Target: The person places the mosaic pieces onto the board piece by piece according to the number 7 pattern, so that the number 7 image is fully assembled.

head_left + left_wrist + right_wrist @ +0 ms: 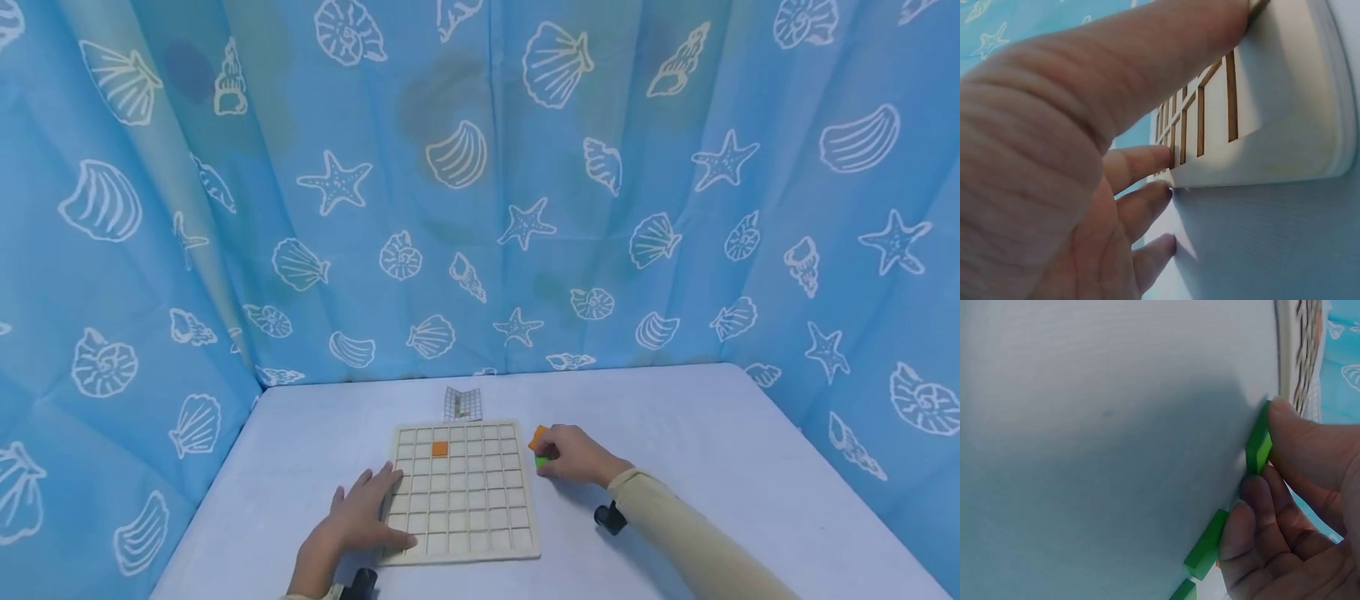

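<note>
The left hand (358, 518) lies flat with its fingers (1138, 165) spread and straight, thumb stretched out to the side. The right hand (573, 454) is curled, its fingers (1244, 531) bent and pinching. The right arm (690, 533) wears a tan sleeve and reaches in from the side.

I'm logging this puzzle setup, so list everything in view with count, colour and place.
grid board: one, pale wood, centre of the table
orange tile: one, in a cell near the board's far left
loose orange piece: one, right of the board
green pieces: at least three, by the right fingertips
card: one, gridded, standing behind the board
table: one, pale blue-white
curtain: blue, shell and starfish print, all round
left hand: flat on the board's left edge
right hand: pinching a green piece
</note>
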Demonstrator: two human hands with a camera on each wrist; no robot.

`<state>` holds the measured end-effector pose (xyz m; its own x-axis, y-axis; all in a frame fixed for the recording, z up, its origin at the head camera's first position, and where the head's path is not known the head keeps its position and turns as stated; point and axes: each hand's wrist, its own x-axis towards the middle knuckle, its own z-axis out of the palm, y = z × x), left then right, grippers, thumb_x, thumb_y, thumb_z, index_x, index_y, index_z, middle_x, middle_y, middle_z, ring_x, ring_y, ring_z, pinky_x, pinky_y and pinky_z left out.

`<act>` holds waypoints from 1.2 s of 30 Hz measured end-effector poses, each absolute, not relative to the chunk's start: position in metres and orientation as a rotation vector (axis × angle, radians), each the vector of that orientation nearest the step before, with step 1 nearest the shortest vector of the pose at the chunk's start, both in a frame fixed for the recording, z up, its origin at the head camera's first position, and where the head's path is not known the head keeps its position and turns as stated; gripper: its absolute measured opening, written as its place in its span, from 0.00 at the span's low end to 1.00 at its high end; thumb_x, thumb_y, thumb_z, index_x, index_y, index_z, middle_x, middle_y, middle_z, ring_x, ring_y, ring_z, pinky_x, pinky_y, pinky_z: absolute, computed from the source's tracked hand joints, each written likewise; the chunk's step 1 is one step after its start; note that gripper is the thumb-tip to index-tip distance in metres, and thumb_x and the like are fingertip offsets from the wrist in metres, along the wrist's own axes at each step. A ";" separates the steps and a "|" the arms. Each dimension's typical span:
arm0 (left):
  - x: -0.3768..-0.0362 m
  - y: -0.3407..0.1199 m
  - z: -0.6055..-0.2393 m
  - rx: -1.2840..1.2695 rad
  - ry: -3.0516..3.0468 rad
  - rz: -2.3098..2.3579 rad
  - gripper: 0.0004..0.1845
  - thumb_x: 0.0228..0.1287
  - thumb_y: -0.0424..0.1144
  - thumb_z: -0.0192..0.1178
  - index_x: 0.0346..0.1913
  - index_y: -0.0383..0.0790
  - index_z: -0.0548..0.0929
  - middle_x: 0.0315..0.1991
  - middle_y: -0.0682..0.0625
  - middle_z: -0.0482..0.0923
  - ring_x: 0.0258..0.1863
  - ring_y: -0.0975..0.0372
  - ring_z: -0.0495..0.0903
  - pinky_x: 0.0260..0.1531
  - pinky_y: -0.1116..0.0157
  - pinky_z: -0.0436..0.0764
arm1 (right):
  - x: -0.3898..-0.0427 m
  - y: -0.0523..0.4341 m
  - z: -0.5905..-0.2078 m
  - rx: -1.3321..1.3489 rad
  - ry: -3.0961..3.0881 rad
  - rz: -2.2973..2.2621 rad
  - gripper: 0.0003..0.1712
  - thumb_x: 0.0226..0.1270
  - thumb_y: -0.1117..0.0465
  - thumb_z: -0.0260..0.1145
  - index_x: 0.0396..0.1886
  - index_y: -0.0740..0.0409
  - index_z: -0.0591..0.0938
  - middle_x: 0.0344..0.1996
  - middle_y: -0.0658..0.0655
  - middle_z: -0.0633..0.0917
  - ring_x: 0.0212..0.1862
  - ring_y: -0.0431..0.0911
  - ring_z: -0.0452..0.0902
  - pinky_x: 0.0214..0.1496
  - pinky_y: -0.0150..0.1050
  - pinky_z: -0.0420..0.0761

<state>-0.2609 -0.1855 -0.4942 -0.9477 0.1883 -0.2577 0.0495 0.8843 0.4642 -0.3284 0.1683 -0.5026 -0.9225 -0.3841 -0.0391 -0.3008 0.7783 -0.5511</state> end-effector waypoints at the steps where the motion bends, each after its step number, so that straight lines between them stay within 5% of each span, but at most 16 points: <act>1: -0.261 -0.185 -0.495 0.182 2.757 0.670 0.57 0.35 0.60 0.80 0.72 0.43 0.68 0.76 0.40 0.59 0.75 0.37 0.52 0.68 0.27 0.43 | -0.328 0.168 -0.503 -0.536 2.837 -0.814 0.09 0.53 0.65 0.77 0.33 0.55 0.85 0.31 0.47 0.82 0.36 0.39 0.76 0.41 0.36 0.81; 15: -0.260 -0.189 -0.492 0.195 2.770 0.634 0.57 0.37 0.60 0.79 0.72 0.42 0.67 0.76 0.39 0.59 0.75 0.36 0.52 0.68 0.27 0.44 | -0.324 0.161 -0.505 -0.446 2.874 -0.783 0.12 0.54 0.64 0.77 0.34 0.53 0.81 0.31 0.47 0.80 0.35 0.40 0.73 0.41 0.37 0.79; 27: -0.264 -0.187 -0.501 0.192 2.752 0.665 0.57 0.36 0.61 0.79 0.72 0.43 0.68 0.76 0.39 0.58 0.75 0.37 0.52 0.68 0.27 0.43 | -0.350 0.147 -0.484 -0.394 2.828 -1.097 0.06 0.61 0.64 0.72 0.36 0.56 0.82 0.24 0.51 0.80 0.22 0.42 0.74 0.31 0.36 0.76; 31: -0.262 -0.188 -0.504 0.195 2.752 0.693 0.58 0.35 0.63 0.78 0.72 0.43 0.68 0.76 0.40 0.58 0.76 0.37 0.51 0.68 0.27 0.41 | -0.354 0.128 -0.486 -0.317 2.764 -1.222 0.06 0.62 0.64 0.71 0.36 0.58 0.82 0.23 0.53 0.81 0.17 0.44 0.73 0.21 0.36 0.73; 36: -0.263 -0.187 -0.502 0.193 2.757 0.695 0.59 0.35 0.64 0.78 0.73 0.44 0.67 0.77 0.42 0.57 0.77 0.39 0.49 0.70 0.29 0.38 | -0.354 0.097 -0.486 -0.374 2.771 -1.280 0.05 0.62 0.63 0.72 0.34 0.57 0.84 0.27 0.52 0.83 0.26 0.42 0.74 0.25 0.35 0.75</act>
<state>-0.2634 -0.1870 -0.5023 -0.9486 0.1983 -0.2466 0.0578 0.8747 0.4812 -0.3540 0.0975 -0.4863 -0.9683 -0.2464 0.0413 -0.1911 0.6241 -0.7576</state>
